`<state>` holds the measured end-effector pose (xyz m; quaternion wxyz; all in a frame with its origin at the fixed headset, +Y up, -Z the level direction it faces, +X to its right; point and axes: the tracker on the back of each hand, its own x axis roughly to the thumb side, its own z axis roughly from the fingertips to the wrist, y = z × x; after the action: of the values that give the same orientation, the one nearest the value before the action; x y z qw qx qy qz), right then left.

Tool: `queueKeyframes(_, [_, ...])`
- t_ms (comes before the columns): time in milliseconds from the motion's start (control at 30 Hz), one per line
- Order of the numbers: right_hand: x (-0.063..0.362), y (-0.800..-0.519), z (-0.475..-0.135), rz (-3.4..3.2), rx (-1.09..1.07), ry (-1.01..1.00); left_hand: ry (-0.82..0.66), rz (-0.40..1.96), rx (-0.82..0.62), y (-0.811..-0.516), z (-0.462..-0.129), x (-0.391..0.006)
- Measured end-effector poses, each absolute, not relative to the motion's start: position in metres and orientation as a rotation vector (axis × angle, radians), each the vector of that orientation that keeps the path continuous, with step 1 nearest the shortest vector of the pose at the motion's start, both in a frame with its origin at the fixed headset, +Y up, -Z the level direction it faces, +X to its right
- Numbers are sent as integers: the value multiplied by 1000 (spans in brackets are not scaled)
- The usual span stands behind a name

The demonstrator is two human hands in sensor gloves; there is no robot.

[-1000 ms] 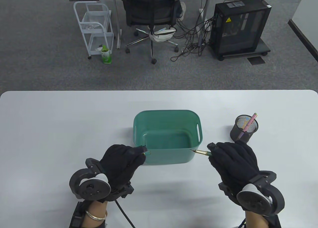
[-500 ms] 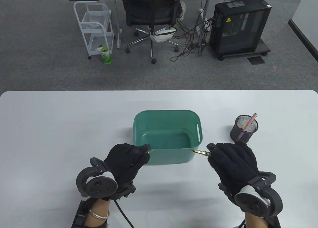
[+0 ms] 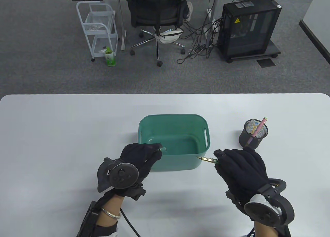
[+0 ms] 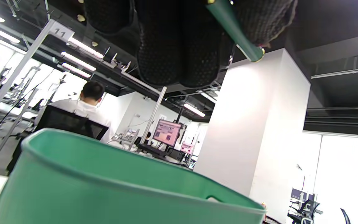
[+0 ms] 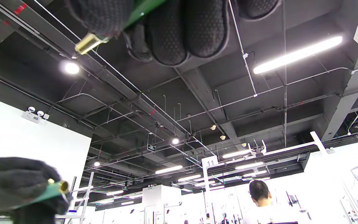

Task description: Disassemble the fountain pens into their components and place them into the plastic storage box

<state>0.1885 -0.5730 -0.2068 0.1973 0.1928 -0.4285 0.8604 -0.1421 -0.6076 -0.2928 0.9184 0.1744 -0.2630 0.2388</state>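
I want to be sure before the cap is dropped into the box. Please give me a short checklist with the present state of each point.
1. Left hand grips the green pen cap: ok.
2. Cap end is over the green storage box, past its near rim: ok.
3. Right hand holds the pen body with nib outside the box, apart from the left hand: ok.
4. Space in the box under the cap is free: ok, the visible floor is bare.
5. Pink pen waits in the mesh pen holder: ok.
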Motion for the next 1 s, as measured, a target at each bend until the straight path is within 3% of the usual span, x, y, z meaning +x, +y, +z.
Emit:
queueKeyframes(467, [190,-572,-205,2374,558,-1192,-452,418,191,-628,-344,-106])
queueKeyframes(1000, [192,-571,-206,2369,558,-1175,-432,346,110,-655,-362,-90])
